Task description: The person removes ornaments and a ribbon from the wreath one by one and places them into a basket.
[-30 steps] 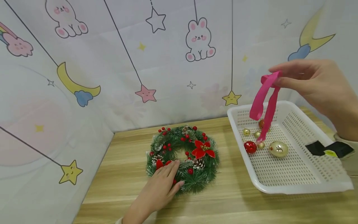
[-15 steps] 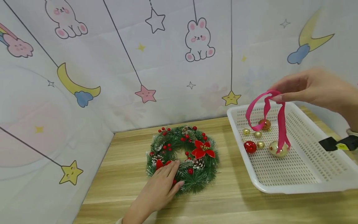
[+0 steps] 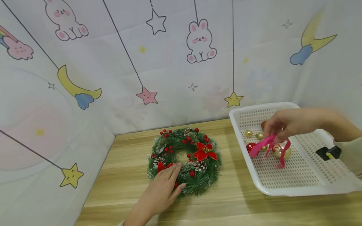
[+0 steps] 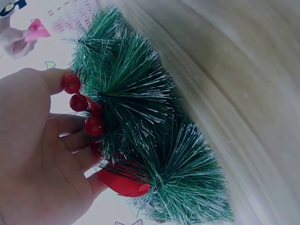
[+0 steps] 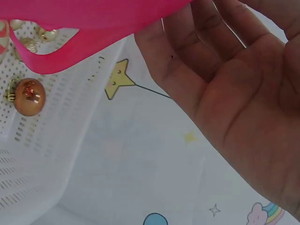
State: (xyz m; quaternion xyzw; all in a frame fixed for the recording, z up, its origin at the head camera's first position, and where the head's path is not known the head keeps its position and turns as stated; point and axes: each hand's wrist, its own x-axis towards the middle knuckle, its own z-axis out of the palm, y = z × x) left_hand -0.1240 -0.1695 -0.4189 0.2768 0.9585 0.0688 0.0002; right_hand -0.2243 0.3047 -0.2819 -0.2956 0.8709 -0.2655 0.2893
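My right hand (image 3: 295, 124) pinches a bright pink ribbon (image 3: 261, 147) low over a white plastic basket (image 3: 254, 174); the ribbon's loops and ends dangle across the ornaments. In the right wrist view the ribbon (image 5: 93, 18) spans the top, beside the curled fingers. On the left, a green Christmas wreath (image 3: 197, 185) with red berries, pinecones and red poinsettias lies flat on the table. My left hand (image 3: 162, 190) rests on its near left side, fingers extended and thumb apart. In the left wrist view, red berries (image 4: 95, 125) sit against the hand, and some fingertips are hidden behind the greenery.
Inside the basket lie a red ball ornament (image 3: 250, 146), a large pale gold ornament (image 3: 284, 153), small gold balls (image 3: 249, 133) and a copper ball (image 5: 29, 97). A white cartoon-print cloth (image 3: 169, 103) hangs behind the wooden table (image 3: 220, 204).
My right hand has come down with the pink ribbon, from high above the basket to just over the ornaments. My left hand and the wreath have stayed in place.
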